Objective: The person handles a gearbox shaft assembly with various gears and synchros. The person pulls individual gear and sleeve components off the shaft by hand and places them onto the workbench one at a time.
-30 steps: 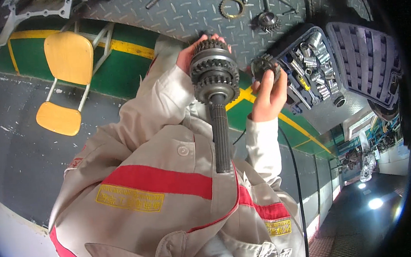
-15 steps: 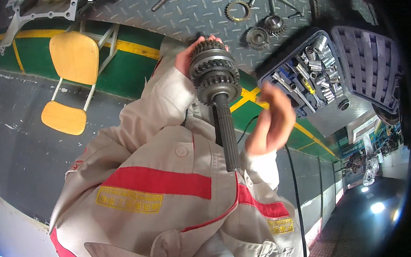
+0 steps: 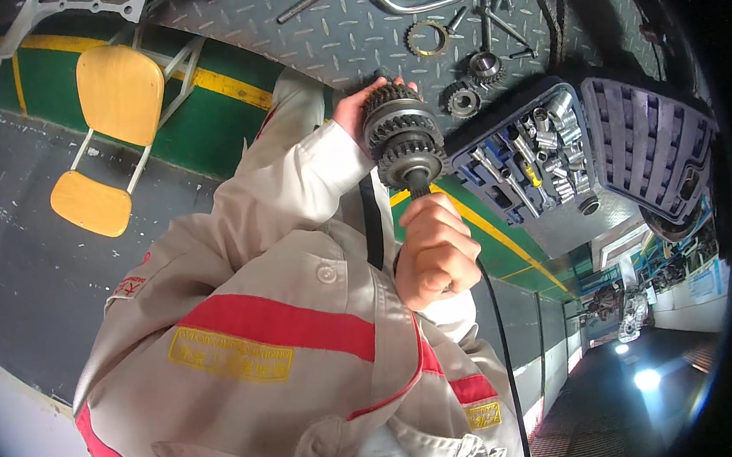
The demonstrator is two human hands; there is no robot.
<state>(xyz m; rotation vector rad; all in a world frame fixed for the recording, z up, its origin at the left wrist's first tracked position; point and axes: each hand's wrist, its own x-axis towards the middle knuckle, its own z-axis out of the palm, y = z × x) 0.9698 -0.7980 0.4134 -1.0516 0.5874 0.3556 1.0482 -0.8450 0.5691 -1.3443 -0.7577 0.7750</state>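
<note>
The gear shaft [image 3: 404,129] is between the 2 hands, in front of the chest and at the near edge of the metal table [image 3: 343,50]; I cannot tell if its far end is resting there. It looks like solid steel, so I judge it heavy, stiff and not easily broken, but maybe slippery if there is oil on it. The gear teeth could press hard into the skin, therefore the bare near shaft seems the better place to take hold, with a second support under the heavy gear stack. The left hand [image 3: 354,114] supports the far end from the left side, its fingers curved around the last gear, partly hidden behind it. The right hand [image 3: 438,250] makes a fist, its fingers clamped together around the shaft just below the gears, knuckles upward. Both elbows are bent, and the left forearm crosses from the left. To the right, on the table, are 2 loose gears [image 3: 452,104], a brass ring [image 3: 412,43] and an open socket case [image 3: 495,122].
</note>
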